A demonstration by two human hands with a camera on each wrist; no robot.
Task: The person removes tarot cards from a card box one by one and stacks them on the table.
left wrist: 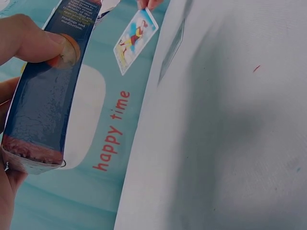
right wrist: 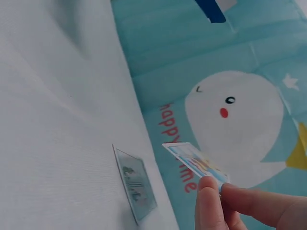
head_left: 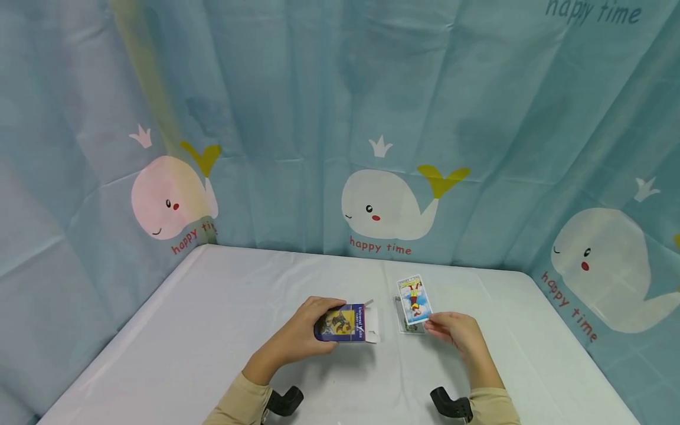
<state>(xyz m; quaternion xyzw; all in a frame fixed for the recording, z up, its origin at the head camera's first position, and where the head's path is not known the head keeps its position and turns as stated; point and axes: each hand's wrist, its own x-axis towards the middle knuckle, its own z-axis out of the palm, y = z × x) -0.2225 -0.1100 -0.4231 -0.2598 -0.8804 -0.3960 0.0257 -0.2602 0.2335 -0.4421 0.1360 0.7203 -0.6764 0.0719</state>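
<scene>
My left hand grips a dark blue tarot card box above the table, its open flap end facing right. In the left wrist view the thumb presses on the narrow side of the box. A brightly printed tarot card is pinched by one corner between thumb and fingers of my right hand. Its picture of a figure in red and yellow appears upside down in the head view. Beneath it, partly covered in that view, another card lies on the table.
A white cloth covers the table. Behind and beside it hangs a blue-green curtain printed with whales. Black wrist mounts sit at both cuffs.
</scene>
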